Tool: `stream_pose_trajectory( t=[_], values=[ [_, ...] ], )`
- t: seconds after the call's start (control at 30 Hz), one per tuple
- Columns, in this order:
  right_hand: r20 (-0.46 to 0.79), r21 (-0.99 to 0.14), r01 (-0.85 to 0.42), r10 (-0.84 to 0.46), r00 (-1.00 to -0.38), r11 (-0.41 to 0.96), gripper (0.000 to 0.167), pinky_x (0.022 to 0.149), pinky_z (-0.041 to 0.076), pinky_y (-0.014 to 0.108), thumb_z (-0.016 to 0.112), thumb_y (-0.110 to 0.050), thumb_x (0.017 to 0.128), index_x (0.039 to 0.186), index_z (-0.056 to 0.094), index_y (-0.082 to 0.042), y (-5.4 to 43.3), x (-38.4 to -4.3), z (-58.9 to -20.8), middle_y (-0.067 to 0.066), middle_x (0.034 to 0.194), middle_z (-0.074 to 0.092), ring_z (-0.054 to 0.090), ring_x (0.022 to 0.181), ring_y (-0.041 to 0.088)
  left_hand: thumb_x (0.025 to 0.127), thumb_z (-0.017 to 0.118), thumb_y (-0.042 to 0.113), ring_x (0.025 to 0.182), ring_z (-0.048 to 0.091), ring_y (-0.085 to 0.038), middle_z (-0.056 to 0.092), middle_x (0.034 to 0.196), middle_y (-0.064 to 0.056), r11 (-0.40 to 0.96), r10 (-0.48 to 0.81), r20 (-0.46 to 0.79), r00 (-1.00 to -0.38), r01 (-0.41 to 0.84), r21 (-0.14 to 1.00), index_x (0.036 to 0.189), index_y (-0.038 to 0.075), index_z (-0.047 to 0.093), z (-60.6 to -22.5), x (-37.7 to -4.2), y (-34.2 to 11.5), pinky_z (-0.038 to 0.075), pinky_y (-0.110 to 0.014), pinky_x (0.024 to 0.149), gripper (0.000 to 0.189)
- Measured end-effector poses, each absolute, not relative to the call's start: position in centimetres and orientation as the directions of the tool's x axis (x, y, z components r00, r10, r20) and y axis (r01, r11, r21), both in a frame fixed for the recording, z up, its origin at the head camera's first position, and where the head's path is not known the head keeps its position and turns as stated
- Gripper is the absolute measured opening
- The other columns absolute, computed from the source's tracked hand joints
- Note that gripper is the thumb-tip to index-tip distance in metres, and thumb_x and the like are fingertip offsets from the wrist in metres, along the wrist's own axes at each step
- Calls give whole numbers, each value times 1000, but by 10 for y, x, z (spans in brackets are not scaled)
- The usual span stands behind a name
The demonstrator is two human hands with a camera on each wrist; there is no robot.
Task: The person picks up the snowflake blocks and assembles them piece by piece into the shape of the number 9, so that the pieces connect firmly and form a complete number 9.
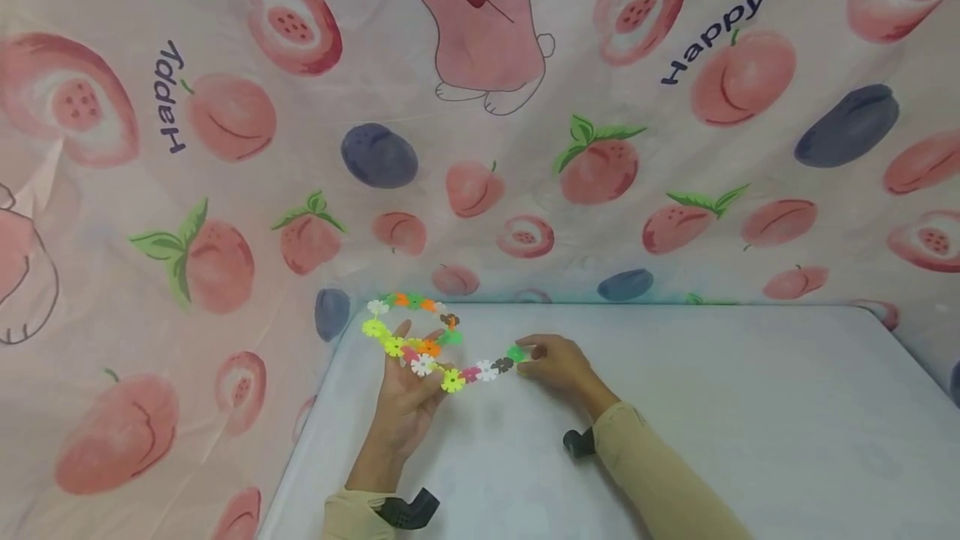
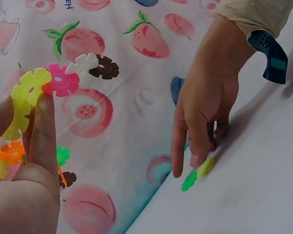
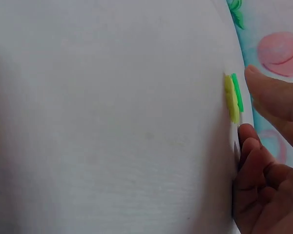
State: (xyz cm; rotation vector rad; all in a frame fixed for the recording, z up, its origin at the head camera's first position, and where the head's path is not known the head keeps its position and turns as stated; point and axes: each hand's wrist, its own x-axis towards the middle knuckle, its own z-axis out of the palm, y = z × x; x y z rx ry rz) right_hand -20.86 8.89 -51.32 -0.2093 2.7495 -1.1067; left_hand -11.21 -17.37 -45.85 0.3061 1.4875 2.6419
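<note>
My left hand [image 1: 410, 398] holds a chain of linked plastic flower-shaped pieces [image 1: 453, 380] above the table. Its loop curls over the fingers, and a free tail stretches right. In the left wrist view, the thumb and a finger pinch a yellow piece [image 2: 31, 90], with pink, white and brown [image 2: 105, 67] pieces following it. My right hand [image 1: 561, 369] reaches down by the table's far part, fingers spread around a green piece [image 3: 238, 92] and a yellow piece [image 3: 231, 99] lying together. Those fingertips stand close to the pieces; whether one touches is hard to tell.
A white table [image 1: 712, 423] spreads under both hands, its far edge meeting a fruit-printed cloth [image 1: 480, 148] that hangs behind and at the left. Dark devices [image 1: 408, 510] are strapped at both wrists over beige sleeves [image 1: 660, 465].
</note>
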Motion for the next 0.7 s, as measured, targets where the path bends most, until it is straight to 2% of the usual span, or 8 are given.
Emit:
stream_pose_trajectory(
  t=[0.07,0.13,0.3,0.47,0.7],
  values=[
    [-138,-649,-64,-201,-970,758,48,93,51,45,81,-33,86,132,69,-32,88,-210,-512,0,106,68,60,100,19,99,55,-6,119,64,-14,26,164,-12,-525,178,121,-977,9,851,159,41,7,-458,-112,-173,54,-33,101,90],
    [-168,-607,-64,-207,-964,792,51,86,50,40,80,-35,87,135,66,-36,87,-213,-511,0,102,65,57,95,18,99,55,-6,119,64,-14,26,165,-12,-525,178,118,-977,7,851,159,42,7,-458,-112,-173,54,-33,101,90],
    [-201,-534,-89,-228,-953,841,51,71,44,33,80,-34,87,135,66,-37,85,-219,-511,1,92,58,52,86,19,99,53,-7,117,64,-12,31,162,-8,-511,180,133,-975,23,859,159,41,5,-458,-112,-174,54,-32,101,91],
    [-216,-521,-60,-200,-956,852,46,71,44,32,82,-36,85,129,70,-39,85,-221,-514,-2,92,59,53,86,18,100,51,-8,117,64,-12,32,160,-6,-508,184,143,-972,31,861,159,40,3,-458,-112,-174,54,-33,100,90],
    [-200,-545,-39,-174,-964,838,33,83,51,38,84,-33,83,114,77,-39,88,-218,-516,-6,98,65,58,94,15,101,50,-9,103,64,-11,21,164,-12,-524,188,140,-972,21,852,159,40,5,-459,-111,-174,56,-28,98,88]
  ],
)
